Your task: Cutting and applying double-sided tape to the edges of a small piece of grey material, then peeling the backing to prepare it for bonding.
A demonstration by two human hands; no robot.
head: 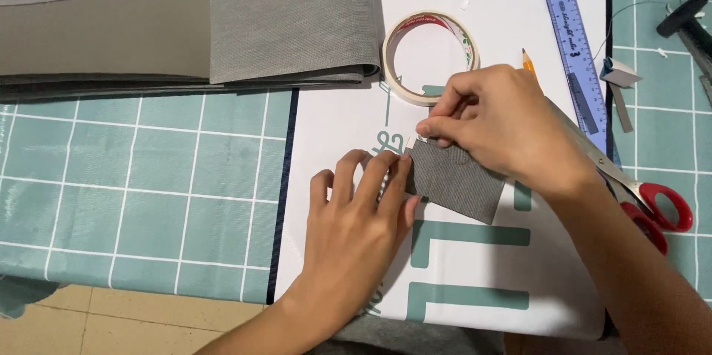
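The left hand (356, 214) presses flat, fingers spread, on a grey fabric piece (456, 181) while the right hand (493, 121) pinches its top corner, beside a tape roll (430, 58) on the worktop (148, 177).

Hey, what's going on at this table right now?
A person is working on a small grey fabric piece lying on a white printed sheet. The left hand presses its left edge flat, while the right hand pinches a small pale strip at its top corner. A tape roll, ruler, pencil and red-handled scissors lie nearby.
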